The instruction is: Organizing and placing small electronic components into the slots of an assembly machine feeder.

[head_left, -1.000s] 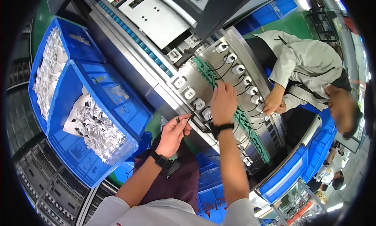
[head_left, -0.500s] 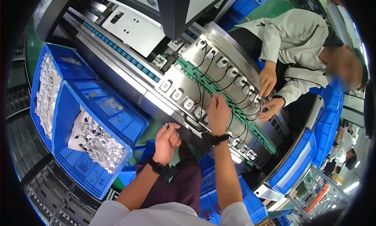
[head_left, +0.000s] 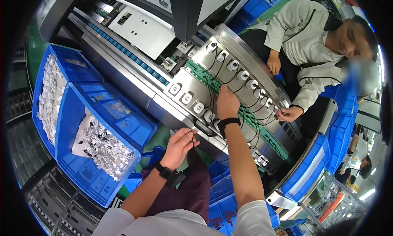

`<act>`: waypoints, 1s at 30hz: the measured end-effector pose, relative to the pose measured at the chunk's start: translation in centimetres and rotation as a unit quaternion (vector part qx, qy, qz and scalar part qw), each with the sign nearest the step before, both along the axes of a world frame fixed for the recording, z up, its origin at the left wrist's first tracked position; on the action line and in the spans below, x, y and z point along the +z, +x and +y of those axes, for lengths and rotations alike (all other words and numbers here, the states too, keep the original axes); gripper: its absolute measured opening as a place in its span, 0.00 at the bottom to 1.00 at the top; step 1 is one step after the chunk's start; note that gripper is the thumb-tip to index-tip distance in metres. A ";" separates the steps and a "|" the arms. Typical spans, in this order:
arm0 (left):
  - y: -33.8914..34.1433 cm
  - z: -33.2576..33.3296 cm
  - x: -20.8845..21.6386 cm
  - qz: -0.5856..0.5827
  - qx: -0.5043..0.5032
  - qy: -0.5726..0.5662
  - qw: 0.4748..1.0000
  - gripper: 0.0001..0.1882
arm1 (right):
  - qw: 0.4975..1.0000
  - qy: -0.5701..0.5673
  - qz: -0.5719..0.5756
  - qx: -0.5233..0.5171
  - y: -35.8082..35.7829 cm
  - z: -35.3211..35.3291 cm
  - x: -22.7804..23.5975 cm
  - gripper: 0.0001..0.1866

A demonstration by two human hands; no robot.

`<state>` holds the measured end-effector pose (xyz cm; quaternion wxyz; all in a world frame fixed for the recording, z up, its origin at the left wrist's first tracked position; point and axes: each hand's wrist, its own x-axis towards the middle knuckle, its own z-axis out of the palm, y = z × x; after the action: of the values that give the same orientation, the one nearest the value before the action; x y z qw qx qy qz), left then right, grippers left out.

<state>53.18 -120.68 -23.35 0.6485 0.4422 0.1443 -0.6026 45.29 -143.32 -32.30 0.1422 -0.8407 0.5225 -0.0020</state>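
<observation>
My right hand reaches onto a round metal fixture table and its fingers pinch a black cable among white plug adapters set in slots. My left hand hovers near the table's lower edge, its fingers closed on a thin black cable end. Both wrists wear black bands. Across the table a co-worker in a grey jacket has one hand on the cables at the far rim.
Two blue bins at my left hold heaps of white adapters with cables. More blue crates stand at the right and below the table. A grey machine housing and a conveyor rail run behind the fixture.
The view has shifted, so the round table now lies higher and more to the right. My right hand stays on the fixture cables; my left hand has dropped slightly away from it.
</observation>
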 end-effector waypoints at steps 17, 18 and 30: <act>5.5 -11.4 -3.2 -0.583 -0.234 0.007 0.778 0.23 | 0.924 0.119 -0.281 -0.229 -8.1 5.5 5.4 0.09; 7.1 -13.3 -3.2 -0.671 -0.200 0.012 0.714 0.24 | 0.951 0.035 -0.258 -0.169 -8.4 4.1 4.5 0.09; 15.2 -15.0 -3.4 -0.691 -0.458 0.138 0.542 0.12 | 0.997 -0.020 0.009 -0.077 -6.5 0.6 0.2 0.04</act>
<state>68.42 -135.65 -26.79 0.1138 0.8118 -0.4892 -0.2978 38.77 -142.70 -32.10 0.1201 -0.8005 0.5870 -0.0155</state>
